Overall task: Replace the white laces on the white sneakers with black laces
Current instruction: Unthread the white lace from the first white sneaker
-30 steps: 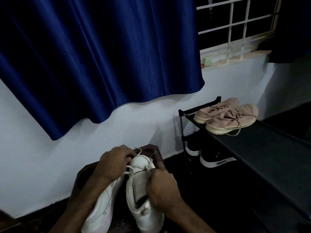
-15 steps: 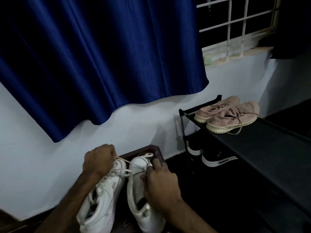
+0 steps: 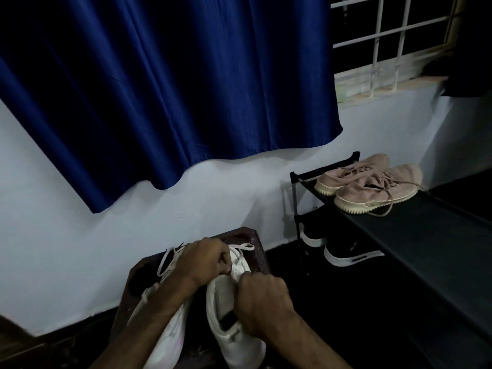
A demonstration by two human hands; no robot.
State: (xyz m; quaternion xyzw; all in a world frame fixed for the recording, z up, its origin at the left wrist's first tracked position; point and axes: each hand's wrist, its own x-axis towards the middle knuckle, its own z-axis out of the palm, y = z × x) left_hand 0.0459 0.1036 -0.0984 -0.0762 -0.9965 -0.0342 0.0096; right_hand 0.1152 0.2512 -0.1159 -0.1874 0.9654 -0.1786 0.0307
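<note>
Two white sneakers stand side by side on a dark brown stool (image 3: pixel 250 235) at the bottom centre. My left hand (image 3: pixel 205 259) reaches over the left sneaker (image 3: pixel 167 339) and pinches the white lace (image 3: pixel 241 246) at the front of the right sneaker (image 3: pixel 226 310). My right hand (image 3: pixel 262 302) grips the right sneaker's upper edge near the tongue. A loop of white lace (image 3: pixel 166 259) hangs loose by the left sneaker's toe. No black laces are visible.
A black shoe rack (image 3: pixel 415 230) stands at the right with a pink pair of shoes (image 3: pixel 372 187) on top and black shoes (image 3: pixel 348 255) below. A blue curtain (image 3: pixel 165 97) hangs over the white wall. The floor is dark.
My left hand has moved right, from over the left sneaker to the right sneaker's lace. My right hand has slid slightly down along that sneaker.
</note>
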